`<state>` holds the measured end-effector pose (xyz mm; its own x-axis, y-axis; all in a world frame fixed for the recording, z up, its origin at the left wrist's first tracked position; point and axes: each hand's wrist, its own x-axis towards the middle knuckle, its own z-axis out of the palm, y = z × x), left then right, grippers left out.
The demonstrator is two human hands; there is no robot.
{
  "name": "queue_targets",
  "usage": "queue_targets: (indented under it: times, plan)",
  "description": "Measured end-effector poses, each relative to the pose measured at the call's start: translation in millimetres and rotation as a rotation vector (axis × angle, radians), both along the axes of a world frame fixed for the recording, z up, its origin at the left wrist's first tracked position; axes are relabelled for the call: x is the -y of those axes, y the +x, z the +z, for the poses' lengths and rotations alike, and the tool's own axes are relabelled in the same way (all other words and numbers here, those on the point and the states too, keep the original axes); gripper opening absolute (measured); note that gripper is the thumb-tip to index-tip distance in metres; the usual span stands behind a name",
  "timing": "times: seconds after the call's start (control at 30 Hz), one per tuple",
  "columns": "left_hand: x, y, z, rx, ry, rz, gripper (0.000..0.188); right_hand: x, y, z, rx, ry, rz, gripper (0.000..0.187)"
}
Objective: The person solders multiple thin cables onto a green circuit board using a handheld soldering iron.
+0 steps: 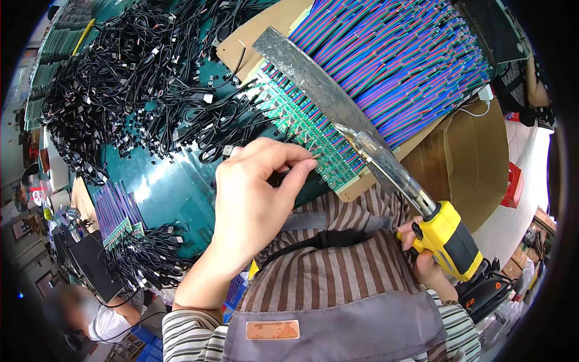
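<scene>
My left hand (pixel 256 184) is closed in a pinch over the near end of a row of green circuit boards (pixel 301 130). Between thumb and forefinger is a thin wire end of a black cable; most of that cable is hidden by the hand. My right hand (pixel 422 253) grips a yellow and black soldering gun (pixel 449 238), whose metal barrel points up and left toward the boards. A worn metal bar (pixel 319 81) lies across the ribbon wires beside the boards. Blue, red, green and black ribbon wires (pixel 404 72) fan out from the boards' far side.
A large heap of black cables (pixel 120 78) covers the left of the green table mat (pixel 175 193). A smaller bundle of wired boards (pixel 120 229) lies at the lower left. Brown cardboard (pixel 476 151) stands at the right. Other people sit at the lower left and upper right.
</scene>
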<state>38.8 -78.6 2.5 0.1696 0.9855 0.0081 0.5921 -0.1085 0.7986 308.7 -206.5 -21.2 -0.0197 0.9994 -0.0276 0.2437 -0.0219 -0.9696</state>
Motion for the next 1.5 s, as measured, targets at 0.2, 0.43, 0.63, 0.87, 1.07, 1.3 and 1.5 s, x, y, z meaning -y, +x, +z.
queue_targets:
  times: [0.2, 0.43, 0.63, 0.87, 1.07, 1.3, 1.5]
  plan:
    - [-5.4, 0.1, 6.1, 0.039, -0.14, 0.043, 0.009, 2.0, 3.5, 1.7, 0.111, -0.011, 0.035, 0.046]
    - [4.4, -5.7, -4.5, -0.109, 0.081, -0.045, 0.013, -0.3, 2.8, -0.6, -0.018, -0.009, 0.014, 0.036]
    - [11.9, -2.9, -6.4, -0.137, 0.165, -0.033, 0.018, 0.0, 2.6, -1.8, -0.051, -0.015, -0.008, 0.035]
    - [4.1, 0.7, -5.2, -0.159, 0.242, -0.131, 0.02, 5.8, 11.1, -3.2, -0.029, -0.089, 0.017, 0.041]
    - [-3.3, -2.2, -11.2, -0.32, 0.6, -0.328, 0.026, 12.6, 19.3, -8.6, 0.127, 0.04, 0.054, 0.038]
    - [-13.6, -6.0, -5.5, -0.387, 0.571, -0.435, 0.026, 0.3, 10.4, 5.7, 0.195, 0.078, 0.07, 0.031]
    - [-15.4, -5.5, -5.5, -0.331, 0.54, -0.448, 0.024, -11.9, 8.4, 8.8, 0.322, 0.267, 0.173, 0.027]
